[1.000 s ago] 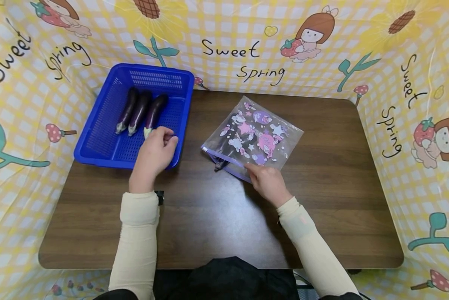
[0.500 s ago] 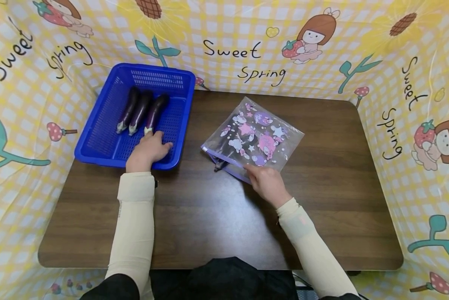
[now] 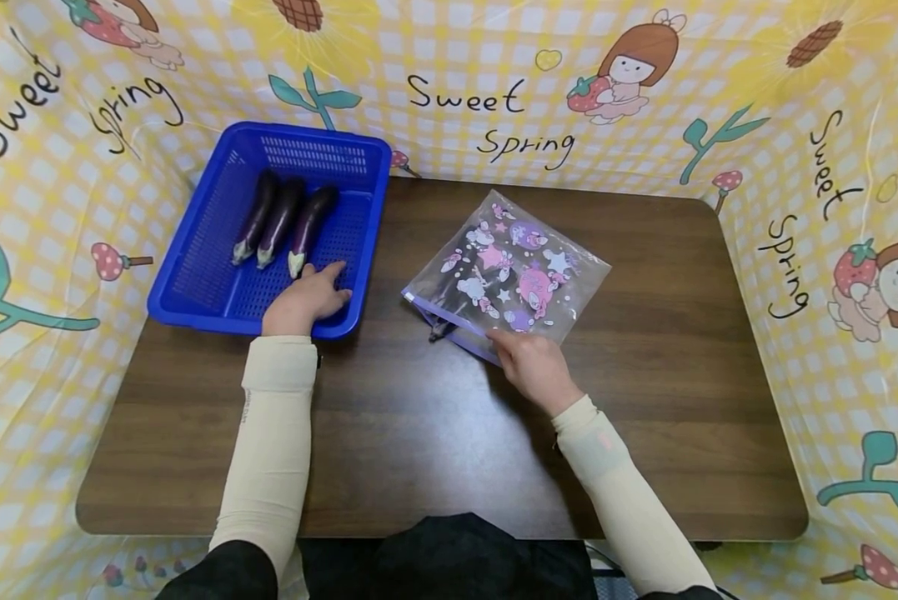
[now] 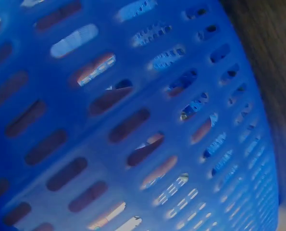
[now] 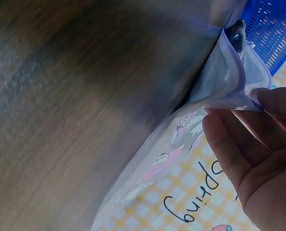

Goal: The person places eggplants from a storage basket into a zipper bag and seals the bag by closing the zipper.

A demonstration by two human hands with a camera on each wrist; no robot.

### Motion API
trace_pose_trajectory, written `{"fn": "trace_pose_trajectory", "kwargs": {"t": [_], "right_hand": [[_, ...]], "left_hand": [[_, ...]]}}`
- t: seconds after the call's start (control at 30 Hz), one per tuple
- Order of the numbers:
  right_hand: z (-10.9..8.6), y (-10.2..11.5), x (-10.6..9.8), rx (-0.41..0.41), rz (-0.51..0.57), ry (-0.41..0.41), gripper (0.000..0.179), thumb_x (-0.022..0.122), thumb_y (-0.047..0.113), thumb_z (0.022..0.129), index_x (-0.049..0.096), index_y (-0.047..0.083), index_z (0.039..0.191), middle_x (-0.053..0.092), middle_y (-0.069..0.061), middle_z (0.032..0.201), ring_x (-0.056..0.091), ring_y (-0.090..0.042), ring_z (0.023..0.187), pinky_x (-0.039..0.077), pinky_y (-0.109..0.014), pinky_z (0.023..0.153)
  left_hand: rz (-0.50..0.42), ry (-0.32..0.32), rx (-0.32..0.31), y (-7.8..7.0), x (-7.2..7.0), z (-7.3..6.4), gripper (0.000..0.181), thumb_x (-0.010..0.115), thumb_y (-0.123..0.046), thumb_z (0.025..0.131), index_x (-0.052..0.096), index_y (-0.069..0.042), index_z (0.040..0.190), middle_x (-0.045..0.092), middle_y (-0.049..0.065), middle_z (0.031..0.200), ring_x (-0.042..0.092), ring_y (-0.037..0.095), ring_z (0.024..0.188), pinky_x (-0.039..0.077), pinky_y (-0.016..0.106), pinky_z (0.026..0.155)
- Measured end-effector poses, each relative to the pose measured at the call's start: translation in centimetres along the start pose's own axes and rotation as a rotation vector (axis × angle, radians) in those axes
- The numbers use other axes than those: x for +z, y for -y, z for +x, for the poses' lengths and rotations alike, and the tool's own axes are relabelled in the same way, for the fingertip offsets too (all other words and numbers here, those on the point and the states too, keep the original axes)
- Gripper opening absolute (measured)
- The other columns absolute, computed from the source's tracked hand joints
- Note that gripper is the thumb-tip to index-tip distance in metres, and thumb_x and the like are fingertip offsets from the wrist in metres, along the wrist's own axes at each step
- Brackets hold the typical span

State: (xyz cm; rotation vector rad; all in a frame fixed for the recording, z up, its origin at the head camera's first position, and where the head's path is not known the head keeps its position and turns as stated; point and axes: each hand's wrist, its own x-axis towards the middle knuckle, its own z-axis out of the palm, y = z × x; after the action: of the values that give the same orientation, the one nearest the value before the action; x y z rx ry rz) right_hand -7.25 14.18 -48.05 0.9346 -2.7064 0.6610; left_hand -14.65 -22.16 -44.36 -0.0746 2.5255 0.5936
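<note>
My left hand [image 3: 306,302] is inside the blue plastic basket [image 3: 165,312], its fingers spread, beside the stem end of the rightmost eggplant [image 3: 315,218]. Two more eggplants, one in the middle [image 3: 282,221] and one on the left [image 3: 257,217], lie alongside. Basket wall [image 4: 99,125] fills the left wrist view, and the hand shows only in bits through its slots. My right hand [image 3: 537,371] pinches the open edge of a clear zip bag [image 3: 509,267] with pink and purple prints. A dark stem end [image 5: 236,37], apparently an eggplant's, pokes from the bag's mouth.
Brown wood-grain table [image 3: 449,450] lies under the basket and bag. A yellow checked cloth [image 3: 449,50] with printed figures stands up round its back and sides. The basket is at the back left, the bag right of it.
My left hand has moved farther into the basket and its fingers have spread, uncovering the rightmost eggplant's stem end. The right hand, bag and eggplants look unmoved.
</note>
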Motion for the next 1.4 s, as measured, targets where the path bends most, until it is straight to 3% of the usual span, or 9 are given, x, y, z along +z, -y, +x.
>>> {"fn": "trace_pose_trajectory", "kwargs": {"t": [0.23,0.37,0.57,0.8,1.0,1.13,1.3,1.4], "right_hand": [[-0.2,-0.1,0.0,-0.003,-0.002,-0.009,0.022,0.071,0.003,0.089,0.072,0.005,0.110,0.075,-0.013,0.092,0.071,-0.031,0.072,0.056,-0.047,0.062],[-0.3,-0.2,0.0,-0.004,0.003,-0.009,0.022,0.070,0.003,0.089,0.073,0.005,0.111,0.075,-0.012,0.095,0.072,-0.030,0.074,0.056,-0.046,0.063],[-0.2,-0.2,0.1,-0.011,0.005,-0.017,0.021,0.071,0.003,0.089,0.073,0.005,0.111,0.075,-0.012,0.095,0.072,-0.030,0.074,0.056,-0.045,0.062],[-0.2,-0.1,0.4,-0.012,0.006,-0.003,0.023,0.070,0.001,0.088,0.073,0.005,0.111,0.075,-0.013,0.094,0.072,-0.030,0.073,0.056,-0.045,0.061],[-0.3,-0.2,0.8,-0.017,0.023,-0.012,0.023,0.071,0.001,0.088,0.072,0.005,0.110,0.075,-0.012,0.094,0.072,-0.030,0.074,0.056,-0.045,0.062],[-0.4,-0.4,1.0,-0.027,0.029,-0.026,0.022,0.071,0.001,0.087,0.072,0.005,0.109,0.075,-0.012,0.093,0.072,-0.029,0.074,0.056,-0.044,0.062],[-0.4,-0.3,0.9,-0.014,0.029,-0.006,0.022,0.070,0.001,0.088,0.072,0.005,0.110,0.075,-0.012,0.093,0.072,-0.030,0.076,0.056,-0.046,0.063],[-0.4,-0.2,0.9,-0.005,0.030,0.007,0.021,0.070,0.003,0.089,0.073,0.004,0.110,0.075,-0.012,0.094,0.072,-0.030,0.077,0.056,-0.045,0.064]], "left_hand": [[0.015,0.007,0.007,-0.1,0.1,0.1,0.063,0.045,-0.034,0.106,0.024,-0.008,0.160,0.019,0.037,0.156,0.024,0.056,0.141,0.024,0.069,0.109],[0.012,-0.039,-0.022,0.2,-0.4,-0.4,0.067,0.047,-0.039,0.104,0.026,-0.005,0.158,0.023,0.038,0.154,0.024,0.058,0.139,0.025,0.072,0.106],[-0.008,-0.102,-0.058,1.3,-1.7,-0.9,0.068,0.048,-0.038,0.104,0.026,0.000,0.157,0.016,0.041,0.153,0.012,0.060,0.140,0.016,0.077,0.105],[-0.010,-0.047,0.001,2.0,-1.6,-0.3,0.065,0.049,-0.037,0.103,0.029,-0.006,0.157,0.006,0.035,0.159,0.011,0.056,0.144,0.019,0.074,0.107],[-0.024,-0.170,0.049,2.2,-1.2,0.2,0.053,0.050,-0.032,0.104,0.045,-0.004,0.148,0.031,0.036,0.144,0.031,0.057,0.132,0.028,0.072,0.101],[-0.033,-0.218,0.054,2.2,-1.2,0.4,0.052,0.050,-0.031,0.103,0.044,-0.002,0.147,0.028,0.038,0.146,0.029,0.058,0.133,0.026,0.073,0.102],[-0.018,-0.145,0.024,2.2,-1.2,0.5,0.061,0.050,-0.033,0.103,0.035,-0.003,0.154,0.006,0.033,0.161,0.011,0.055,0.145,0.017,0.075,0.107],[-0.011,-0.096,0.005,2.2,-1.1,0.5,0.061,0.050,-0.034,0.104,0.035,-0.004,0.154,0.003,0.031,0.162,0.012,0.056,0.144,0.019,0.075,0.106]]}}
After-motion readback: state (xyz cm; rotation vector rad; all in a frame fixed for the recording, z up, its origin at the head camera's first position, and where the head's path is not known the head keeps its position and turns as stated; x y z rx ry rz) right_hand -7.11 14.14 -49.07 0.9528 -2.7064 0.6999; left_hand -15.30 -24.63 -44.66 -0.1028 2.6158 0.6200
